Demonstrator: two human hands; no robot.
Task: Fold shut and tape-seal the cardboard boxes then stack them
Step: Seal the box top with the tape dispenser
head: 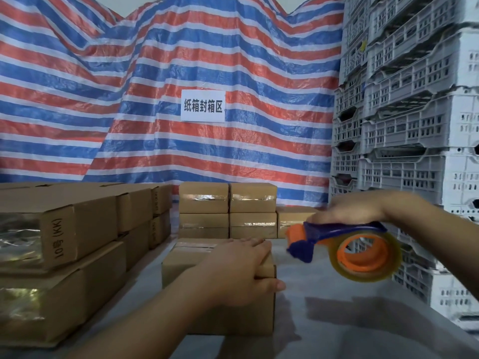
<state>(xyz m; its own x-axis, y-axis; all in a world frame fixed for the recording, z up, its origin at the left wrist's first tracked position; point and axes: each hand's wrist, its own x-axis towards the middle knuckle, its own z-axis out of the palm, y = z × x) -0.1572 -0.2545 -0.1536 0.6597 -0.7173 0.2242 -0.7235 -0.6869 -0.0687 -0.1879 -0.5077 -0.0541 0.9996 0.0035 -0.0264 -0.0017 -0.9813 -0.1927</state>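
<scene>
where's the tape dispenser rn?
Head view, right of centre: the tape dispenser is held in the air by the right hand, just right of the box under the left hand, with white crates behind it.

left arm: bare from wrist to the frame edge at 7 o'clock; no sleeve shows
left hand (239,274): bare, no glove, no ring or watch visible
left fingers (255,243): short nails; one fingertip at 12 o'clock of the hand carries a small dark mark, too blurred to tell what it is
right arm: bare, running off at 3 o'clock; no sleeve shows
right hand (356,207): bare, no glove, no wristband; outline soft with blur
clothing: none in view
</scene>
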